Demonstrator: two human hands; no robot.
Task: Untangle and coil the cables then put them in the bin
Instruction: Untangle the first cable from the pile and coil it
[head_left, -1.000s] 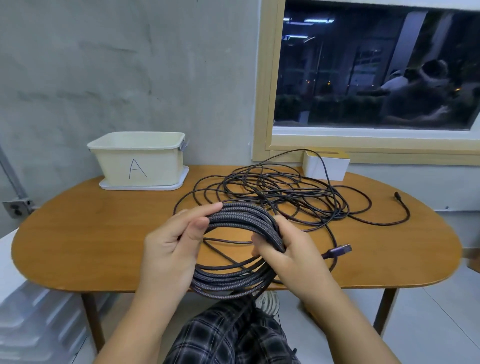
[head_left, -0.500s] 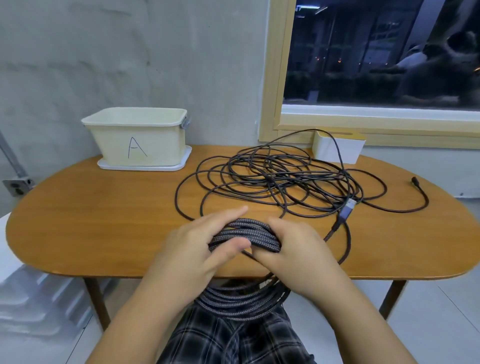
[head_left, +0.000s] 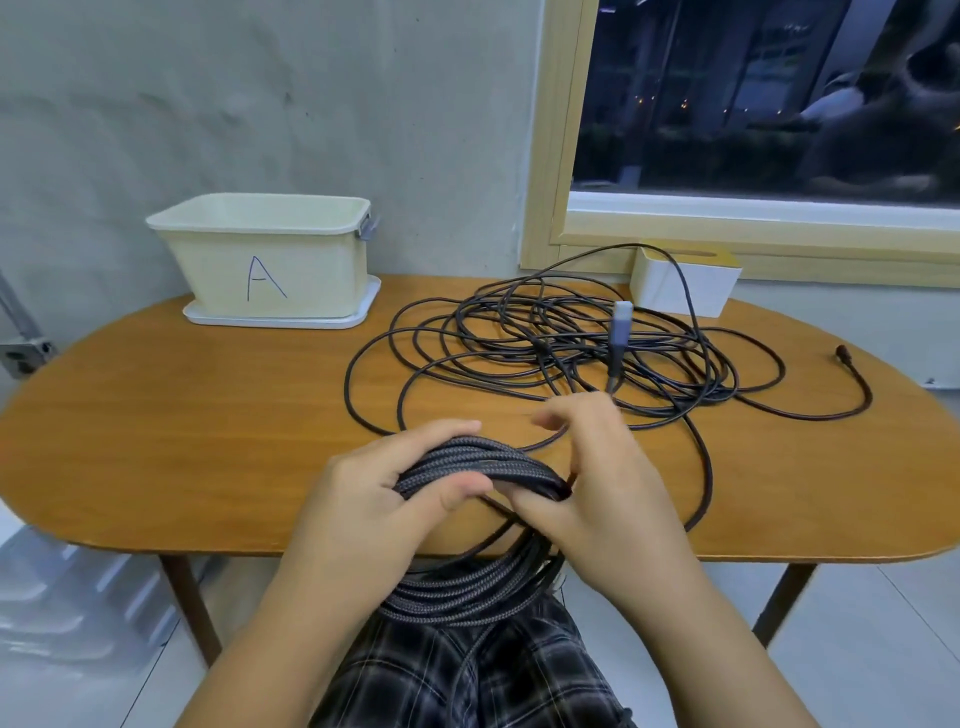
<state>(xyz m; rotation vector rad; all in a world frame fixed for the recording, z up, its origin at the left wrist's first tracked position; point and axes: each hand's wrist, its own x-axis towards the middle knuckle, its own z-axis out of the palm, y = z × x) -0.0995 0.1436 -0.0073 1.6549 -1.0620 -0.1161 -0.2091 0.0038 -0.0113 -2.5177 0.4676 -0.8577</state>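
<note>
While the left hand (head_left: 379, 499) holds the thick grey braided cable coil (head_left: 483, 465) with curled fingers over the brown oval wooden desk (head_left: 171, 415), the right hand (head_left: 597, 478) pinches its loose end. If that grip slips, the loops could spring apart before reaching the cream plastic bin (head_left: 270, 260).

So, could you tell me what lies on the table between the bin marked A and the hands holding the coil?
Only bare wooden table lies there, in the head view.
</note>
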